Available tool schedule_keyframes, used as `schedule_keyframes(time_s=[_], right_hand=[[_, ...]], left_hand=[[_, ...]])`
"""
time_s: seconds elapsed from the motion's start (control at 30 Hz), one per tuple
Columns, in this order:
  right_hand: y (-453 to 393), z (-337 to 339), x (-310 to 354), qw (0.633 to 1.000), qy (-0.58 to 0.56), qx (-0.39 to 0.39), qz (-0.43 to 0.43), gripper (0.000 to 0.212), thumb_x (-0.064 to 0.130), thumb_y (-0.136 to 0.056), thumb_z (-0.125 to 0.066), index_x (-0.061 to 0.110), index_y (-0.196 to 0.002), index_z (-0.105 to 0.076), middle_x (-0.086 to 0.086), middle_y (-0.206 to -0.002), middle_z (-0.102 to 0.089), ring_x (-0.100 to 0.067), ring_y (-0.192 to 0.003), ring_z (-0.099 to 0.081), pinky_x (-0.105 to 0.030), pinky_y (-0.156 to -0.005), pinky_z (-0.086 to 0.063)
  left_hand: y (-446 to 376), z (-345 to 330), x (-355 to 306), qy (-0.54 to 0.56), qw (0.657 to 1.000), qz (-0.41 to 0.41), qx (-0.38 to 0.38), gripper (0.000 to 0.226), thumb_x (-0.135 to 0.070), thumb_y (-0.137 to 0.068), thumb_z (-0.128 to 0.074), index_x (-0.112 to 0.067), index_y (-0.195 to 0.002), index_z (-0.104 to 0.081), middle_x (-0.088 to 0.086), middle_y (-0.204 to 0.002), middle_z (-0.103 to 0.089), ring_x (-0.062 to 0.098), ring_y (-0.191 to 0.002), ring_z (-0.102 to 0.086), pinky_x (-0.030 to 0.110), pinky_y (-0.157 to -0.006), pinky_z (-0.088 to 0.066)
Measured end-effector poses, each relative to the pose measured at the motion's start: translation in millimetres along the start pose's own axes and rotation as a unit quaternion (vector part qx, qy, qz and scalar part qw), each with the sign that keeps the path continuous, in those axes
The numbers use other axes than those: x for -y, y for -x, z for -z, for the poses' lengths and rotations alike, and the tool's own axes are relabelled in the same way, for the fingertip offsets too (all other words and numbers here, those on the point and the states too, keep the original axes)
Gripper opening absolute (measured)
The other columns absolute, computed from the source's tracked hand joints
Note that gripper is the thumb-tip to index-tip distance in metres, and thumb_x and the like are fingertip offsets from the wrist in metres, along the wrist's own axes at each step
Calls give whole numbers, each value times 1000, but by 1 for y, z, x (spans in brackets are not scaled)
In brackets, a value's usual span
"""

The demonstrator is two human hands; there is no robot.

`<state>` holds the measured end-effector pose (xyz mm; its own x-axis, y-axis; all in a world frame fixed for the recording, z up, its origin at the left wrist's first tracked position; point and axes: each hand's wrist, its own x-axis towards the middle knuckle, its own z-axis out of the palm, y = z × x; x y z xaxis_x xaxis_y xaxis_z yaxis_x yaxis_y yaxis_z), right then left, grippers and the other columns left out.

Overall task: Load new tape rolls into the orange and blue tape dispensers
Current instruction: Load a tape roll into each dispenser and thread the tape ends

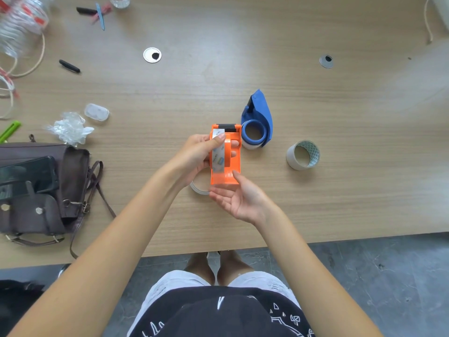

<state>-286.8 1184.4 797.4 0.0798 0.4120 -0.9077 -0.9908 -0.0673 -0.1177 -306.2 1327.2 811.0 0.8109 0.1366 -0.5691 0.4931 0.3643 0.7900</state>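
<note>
My left hand (198, 154) grips the orange tape dispenser (227, 166) above the table, fingers wrapped through its handle and thumb pressing a strip of clear tape near the black roller. My right hand (239, 199) is below it, palm up, thumb touching the dispenser's lower edge. The blue tape dispenser (261, 113) lies on the table just right of the orange one, with a roll seated on its blue hub. A tape roll (303, 155) with a cardboard core stands further right. Another pale ring of tape (198, 188) peeks out under my left hand.
A brown bag (48, 190) with a phone on it lies at the left. Crumpled plastic (70, 128), a small clear case (96, 112), pens and string lie at the far left. Two cable grommets (152, 55) sit in the wooden table (340, 203).
</note>
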Motion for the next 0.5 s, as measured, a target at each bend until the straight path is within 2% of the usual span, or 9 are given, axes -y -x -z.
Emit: schedule_keyframes(time_s=[0.1,0.23,0.33,0.4,0.5], right_hand=[[-3,-5,6,997,-39,53,-37,51,37,-102,-35,-10,-103,-55,-23,-85,-71,-29,-64,-73,-27,-55,-59],[-7,-7,10,994,-85,53,-31,38,23,-101,-39,-10,-98,-58,-22,-80,-71,-31,-62,-72,-30,-57,-59],[-8,-6,11,994,-97,40,-28,27,15,-99,-42,-8,-102,-57,-21,-81,-69,-31,-65,-71,-31,-58,-60],[-7,-4,9,993,-103,46,-32,25,7,-97,-43,-8,-113,-56,-23,-86,-68,-31,-72,-70,-32,-59,-61],[-5,1,5,991,-118,68,-14,47,-9,-84,-38,-5,-129,-48,-26,-105,-64,-33,-88,-68,-33,-66,-61]], left_hand=[[1,-1,1,11,1000,0,7,33,-26,-97,-49,-1,-110,-66,-3,-91,-75,10,-80,-71,22,-63,-55],[2,2,3,-3,1000,-1,15,35,-27,-96,-50,-1,-114,-65,-1,-98,-74,11,-85,-71,24,-65,-55],[2,6,4,4,1000,-5,18,32,-27,-97,-49,-3,-111,-66,0,-101,-73,11,-87,-71,25,-69,-56],[2,7,4,8,1000,-6,16,31,-26,-97,-49,-4,-111,-66,0,-102,-73,10,-85,-71,23,-67,-56],[1,8,3,5,1000,-8,8,32,-26,-97,-49,-3,-111,-66,1,-102,-72,8,-83,-71,20,-63,-54]])
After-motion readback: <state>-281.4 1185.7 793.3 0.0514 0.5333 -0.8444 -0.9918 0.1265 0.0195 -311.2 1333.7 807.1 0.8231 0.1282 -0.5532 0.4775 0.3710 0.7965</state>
